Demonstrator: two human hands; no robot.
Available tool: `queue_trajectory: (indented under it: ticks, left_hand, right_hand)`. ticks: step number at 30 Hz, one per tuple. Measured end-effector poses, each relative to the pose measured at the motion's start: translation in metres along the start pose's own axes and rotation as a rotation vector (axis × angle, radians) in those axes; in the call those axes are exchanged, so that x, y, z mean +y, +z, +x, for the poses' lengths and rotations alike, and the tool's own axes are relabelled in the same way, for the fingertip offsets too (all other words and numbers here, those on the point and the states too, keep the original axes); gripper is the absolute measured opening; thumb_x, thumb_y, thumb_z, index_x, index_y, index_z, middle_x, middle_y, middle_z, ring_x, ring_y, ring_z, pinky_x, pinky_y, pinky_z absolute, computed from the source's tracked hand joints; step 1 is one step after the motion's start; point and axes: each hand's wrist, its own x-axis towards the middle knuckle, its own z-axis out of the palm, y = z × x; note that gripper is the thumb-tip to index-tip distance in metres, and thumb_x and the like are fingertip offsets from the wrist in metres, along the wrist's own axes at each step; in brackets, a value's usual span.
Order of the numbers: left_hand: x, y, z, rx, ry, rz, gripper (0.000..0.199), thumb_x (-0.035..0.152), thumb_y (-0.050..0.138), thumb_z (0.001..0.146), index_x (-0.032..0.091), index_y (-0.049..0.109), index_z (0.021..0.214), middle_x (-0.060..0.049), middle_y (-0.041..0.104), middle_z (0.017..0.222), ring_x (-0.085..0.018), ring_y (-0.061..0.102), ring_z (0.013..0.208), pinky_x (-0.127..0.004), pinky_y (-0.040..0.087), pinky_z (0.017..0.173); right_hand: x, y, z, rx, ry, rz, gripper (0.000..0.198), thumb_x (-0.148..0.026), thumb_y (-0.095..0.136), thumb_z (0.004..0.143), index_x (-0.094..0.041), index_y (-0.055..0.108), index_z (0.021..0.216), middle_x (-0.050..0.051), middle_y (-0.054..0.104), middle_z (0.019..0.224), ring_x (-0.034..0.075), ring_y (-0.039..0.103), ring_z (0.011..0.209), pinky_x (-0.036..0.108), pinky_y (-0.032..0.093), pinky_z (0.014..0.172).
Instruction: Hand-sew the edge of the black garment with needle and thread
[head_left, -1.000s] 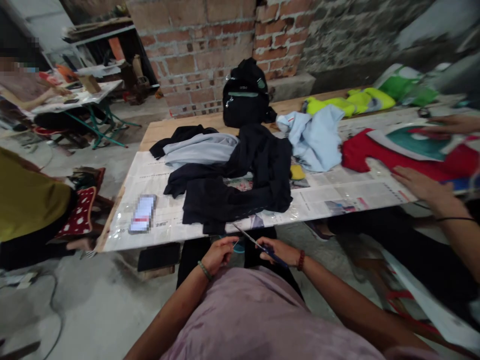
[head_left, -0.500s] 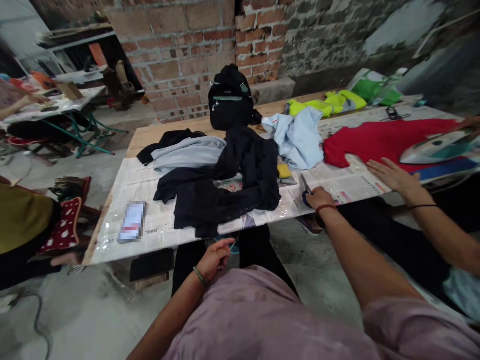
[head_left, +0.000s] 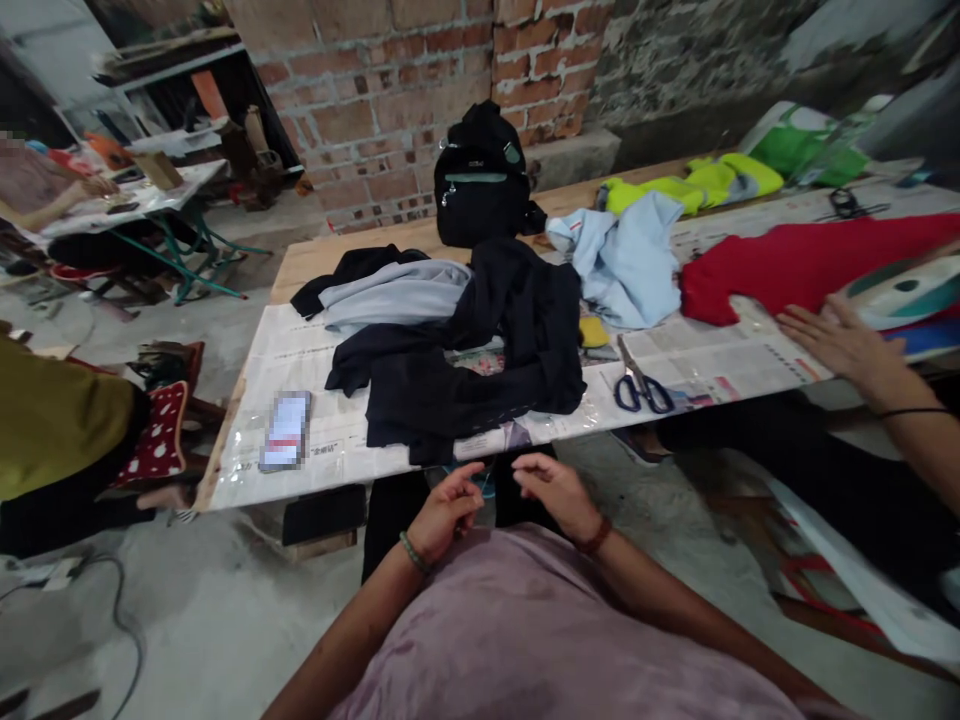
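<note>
Our two hands are just short of the table, apart from each other. The left hand has thumb and forefinger close together; the right hand curls its fingers toward the thumb. Whether either pinches some fine thing, we cannot tell.

Just beyond lies the black cloth, heaped to the table's near edge; we cannot count its pieces. We judge it soft, light and floppy, best taken by that near edge. One pair of scissors lies to its right, probably stiff and light, best held by the two blue finger loops. One phone lies to the left.

Farther on, we count one grey cloth, one red cloth with one iron, one light blue cloth, and, behind, one black bag.
</note>
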Motion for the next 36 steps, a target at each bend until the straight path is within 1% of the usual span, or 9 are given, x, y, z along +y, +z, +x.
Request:
queue_trajectory:
  ticks: [2, 4, 12, 16, 21, 24, 28, 32, 36]
  left_hand:
    - [0.001, 0.001, -0.001, -0.005, -0.003, 0.003, 0.054, 0.026, 0.063, 0.066, 0.021, 0.045, 0.117, 0.004, 0.049, 0.074, 0.000, 0.039, 0.042, -0.015, 0.025, 0.038]
    - [0.002, 0.001, -0.003, -0.006, -0.003, -0.002, 0.054, 0.026, 0.063, 0.065, 0.021, 0.046, 0.116, 0.004, 0.049, 0.074, 0.000, 0.039, 0.042, -0.015, 0.025, 0.038]
    - [-0.003, 0.000, -0.005, -0.005, 0.022, 0.010, 0.050, 0.023, 0.061, 0.066, 0.022, 0.048, 0.114, 0.005, 0.048, 0.073, -0.001, 0.039, 0.041, -0.015, 0.026, 0.037]
    - [-0.003, 0.000, -0.003, -0.012, 0.003, 0.008, 0.051, 0.023, 0.062, 0.065, 0.021, 0.048, 0.114, 0.005, 0.048, 0.073, -0.001, 0.039, 0.041, -0.014, 0.025, 0.036]
    - [-0.002, 0.002, -0.002, -0.013, 0.001, -0.036, 0.049, 0.021, 0.061, 0.065, 0.021, 0.049, 0.112, 0.005, 0.047, 0.073, -0.001, 0.039, 0.040, -0.015, 0.025, 0.035]
    - [-0.003, 0.002, -0.002, 0.001, 0.001, -0.050, 0.049, 0.020, 0.061, 0.065, 0.020, 0.049, 0.112, 0.005, 0.047, 0.072, -0.001, 0.039, 0.040, -0.015, 0.024, 0.035]
    - [-0.003, 0.002, -0.002, -0.005, 0.006, -0.055, 0.048, 0.019, 0.061, 0.065, 0.020, 0.049, 0.112, 0.005, 0.047, 0.071, -0.001, 0.038, 0.039, -0.015, 0.024, 0.034]
    - [-0.004, 0.002, -0.002, -0.012, 0.008, -0.054, 0.051, 0.021, 0.062, 0.065, 0.021, 0.047, 0.114, 0.005, 0.048, 0.070, -0.001, 0.038, 0.040, -0.015, 0.024, 0.035]
    - [-0.005, 0.002, -0.002, -0.005, 0.010, -0.072, 0.059, 0.020, 0.062, 0.065, 0.023, 0.040, 0.120, 0.005, 0.048, 0.070, -0.002, 0.039, 0.039, -0.015, 0.023, 0.034]
  right_hand:
    - [-0.001, 0.020, -0.009, -0.011, -0.010, 0.069, 0.025, -0.033, 0.057, 0.067, -0.018, 0.055, 0.086, -0.001, 0.055, 0.070, 0.009, 0.050, 0.052, 0.024, 0.044, 0.052]
    - [-0.002, 0.029, -0.011, -0.017, -0.031, 0.084, 0.026, -0.031, 0.058, 0.066, -0.017, 0.055, 0.088, -0.001, 0.055, 0.072, 0.008, 0.049, 0.052, 0.022, 0.043, 0.051]
    - [-0.007, 0.033, -0.006, -0.046, -0.172, -0.038, 0.013, -0.030, 0.056, 0.070, -0.017, 0.058, 0.072, 0.000, 0.054, 0.069, 0.009, 0.049, 0.054, 0.021, 0.042, 0.050]
    - [-0.008, 0.032, -0.006, -0.053, -0.145, -0.063, 0.015, -0.031, 0.052, 0.072, -0.017, 0.055, 0.069, -0.002, 0.051, 0.059, 0.008, 0.047, 0.049, 0.021, 0.040, 0.049]
    - [-0.003, 0.029, -0.003, -0.093, -0.010, 0.016, 0.018, -0.034, 0.047, 0.075, -0.017, 0.050, 0.069, -0.005, 0.047, 0.047, 0.008, 0.044, 0.043, 0.020, 0.037, 0.046]
    - [-0.001, 0.030, -0.002, -0.063, -0.034, -0.003, 0.017, -0.033, 0.047, 0.074, -0.017, 0.051, 0.072, -0.004, 0.048, 0.050, 0.008, 0.045, 0.045, 0.021, 0.038, 0.047]
    - [-0.002, 0.033, -0.003, -0.049, -0.113, -0.040, 0.020, -0.029, 0.053, 0.069, -0.017, 0.057, 0.084, -0.001, 0.054, 0.066, 0.008, 0.048, 0.050, 0.021, 0.040, 0.048]
    - [-0.008, 0.033, -0.002, -0.071, -0.098, 0.008, 0.022, -0.030, 0.053, 0.069, -0.017, 0.060, 0.085, 0.001, 0.055, 0.074, 0.007, 0.048, 0.049, 0.021, 0.039, 0.046]
    - [-0.010, 0.031, 0.001, -0.116, -0.012, 0.109, 0.020, -0.032, 0.053, 0.070, -0.016, 0.061, 0.079, -0.002, 0.053, 0.059, 0.007, 0.045, 0.045, 0.021, 0.035, 0.045]
